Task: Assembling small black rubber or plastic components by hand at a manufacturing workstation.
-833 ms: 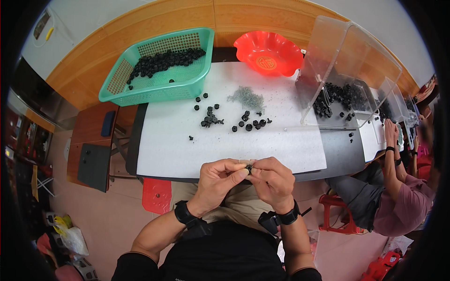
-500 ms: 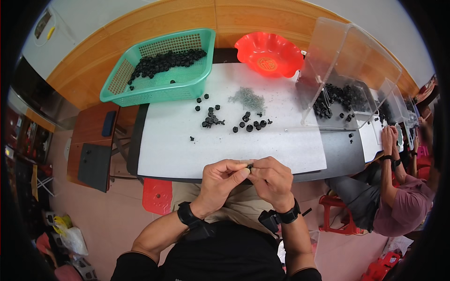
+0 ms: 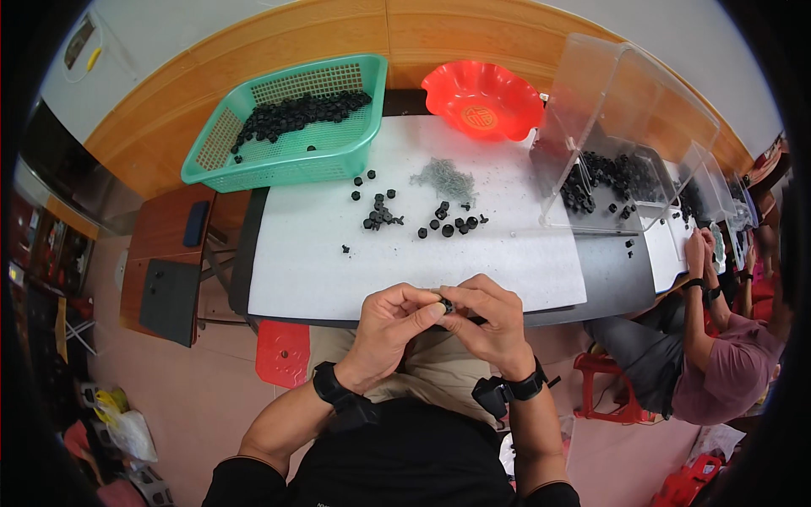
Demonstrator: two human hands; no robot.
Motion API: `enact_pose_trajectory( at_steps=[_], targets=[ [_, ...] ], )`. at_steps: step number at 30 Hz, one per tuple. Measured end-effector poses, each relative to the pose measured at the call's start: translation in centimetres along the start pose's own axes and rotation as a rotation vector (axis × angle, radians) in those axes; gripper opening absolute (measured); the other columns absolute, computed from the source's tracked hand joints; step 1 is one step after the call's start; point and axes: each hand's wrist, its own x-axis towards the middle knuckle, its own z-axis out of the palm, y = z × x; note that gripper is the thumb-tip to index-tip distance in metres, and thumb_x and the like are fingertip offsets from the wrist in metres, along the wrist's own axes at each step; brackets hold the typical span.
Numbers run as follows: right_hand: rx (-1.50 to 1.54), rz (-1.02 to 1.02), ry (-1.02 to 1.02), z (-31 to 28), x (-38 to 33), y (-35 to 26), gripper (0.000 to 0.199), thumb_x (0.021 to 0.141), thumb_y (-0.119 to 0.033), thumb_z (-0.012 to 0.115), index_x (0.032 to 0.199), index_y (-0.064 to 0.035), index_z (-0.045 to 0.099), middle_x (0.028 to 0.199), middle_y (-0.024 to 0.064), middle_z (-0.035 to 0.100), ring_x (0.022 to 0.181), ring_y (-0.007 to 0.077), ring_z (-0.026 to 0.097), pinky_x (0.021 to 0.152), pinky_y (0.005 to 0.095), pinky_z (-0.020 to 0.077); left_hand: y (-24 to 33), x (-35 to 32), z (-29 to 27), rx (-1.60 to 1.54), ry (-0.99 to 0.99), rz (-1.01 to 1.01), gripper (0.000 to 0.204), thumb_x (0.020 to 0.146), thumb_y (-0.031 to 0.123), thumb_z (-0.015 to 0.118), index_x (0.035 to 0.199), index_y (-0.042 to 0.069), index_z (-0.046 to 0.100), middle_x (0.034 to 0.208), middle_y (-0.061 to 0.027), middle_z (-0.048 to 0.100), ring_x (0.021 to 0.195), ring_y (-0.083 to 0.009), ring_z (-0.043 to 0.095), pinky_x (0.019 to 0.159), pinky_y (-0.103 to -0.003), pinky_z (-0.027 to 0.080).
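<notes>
My left hand (image 3: 390, 328) and my right hand (image 3: 492, 324) meet at the front edge of the white foam sheet (image 3: 519, 269). A small round black part (image 3: 446, 305) is pinched between the fingertips of both. Fingers cover most of it, so its exact shape is hard to make out. Beyond my hands lie two loose groups of small black parts, a left group (image 3: 370, 223) and a right group (image 3: 448, 230). Behind them sits a pile of tiny clear or silvery pieces (image 3: 445, 179), too small to name.
A green basket (image 3: 279, 179) of black parts stands at the back left, a red scalloped bowl (image 3: 513, 101) at the back. On the right a clear plastic bin (image 3: 583, 93) lies tipped, holding more black parts. A co-worker's arms (image 3: 694, 283) work farther right.
My right hand's fingers have lifted and shifted slightly, and more of the black part shows between the fingertips. The things on the table lie as before.
</notes>
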Motion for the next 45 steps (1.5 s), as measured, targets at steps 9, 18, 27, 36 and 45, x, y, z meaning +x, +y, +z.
enact_pose_trajectory(
  at_steps=[9, 18, 27, 36, 45],
  targets=[
    [0.000, 0.044, -0.085, -0.7, 0.2, -1.3, 0.035, 0.072, 0.001, 0.082, 0.105, -0.0056, 0.073, 0.085, 0.0062, 0.064, 0.062, 0.0147, 0.063, 0.055, 0.0266, 0.0510, 1.1, 0.0, 0.0, 0.065, -0.028, -0.093, 0.013, 0.090, -0.003, 0.070, 0.098, 0.001, 0.060, 0.098, -0.0091, 0.069, 0.085, -0.0123, 0.066, 0.079, -0.026, 0.056],
    [-0.088, 0.012, -0.158, -0.5, 0.4, -1.7, 0.025, 0.075, -0.002, 0.078, 0.099, -0.0062, 0.074, 0.079, 0.0066, 0.063, 0.059, 0.0187, 0.062, 0.053, 0.0287, 0.0499, 1.2, -0.6, -0.1, 0.060, -0.042, -0.117, 0.019, 0.090, -0.002, 0.069, 0.097, 0.005, 0.053, 0.093, -0.0077, 0.067, 0.082, -0.0124, 0.065, 0.069, -0.026, 0.056],
    [-0.085, 0.019, -0.174, 0.1, 0.4, -2.2, 0.024, 0.076, -0.004, 0.079, 0.098, -0.0066, 0.072, 0.077, 0.0059, 0.061, 0.060, 0.0178, 0.061, 0.053, 0.0293, 0.0484, 1.9, -1.0, -0.4, 0.050, -0.048, -0.115, 0.018, 0.090, 0.000, 0.070, 0.096, 0.005, 0.053, 0.090, -0.0057, 0.065, 0.078, -0.0120, 0.065, 0.068, -0.027, 0.056],
    [-0.106, 0.030, -0.222, 0.3, 3.4, -3.4, 0.022, 0.078, -0.007, 0.079, 0.099, -0.0038, 0.070, 0.074, 0.0080, 0.060, 0.060, 0.0193, 0.060, 0.054, 0.0310, 0.0486, 1.9, -1.7, -1.4, 0.039, 0.017, -0.045, 0.015, 0.096, 0.009, 0.067, 0.105, 0.005, 0.055, 0.093, -0.0056, 0.066, 0.080, -0.0117, 0.065, 0.060, -0.024, 0.055],
    [-0.367, -0.013, -0.142, 2.4, 18.6, -2.7, 0.033, 0.080, -0.020, 0.078, 0.106, -0.0007, 0.071, 0.079, 0.0146, 0.064, 0.071, 0.0317, 0.062, 0.064, 0.0405, 0.0497, 1.9, -1.9, -2.3, 0.004, 0.110, 0.026, 0.009, 0.097, 0.009, 0.066, 0.101, 0.005, 0.059, 0.100, -0.0071, 0.068, 0.081, -0.0110, 0.064, 0.075, -0.025, 0.055]
  ],
)
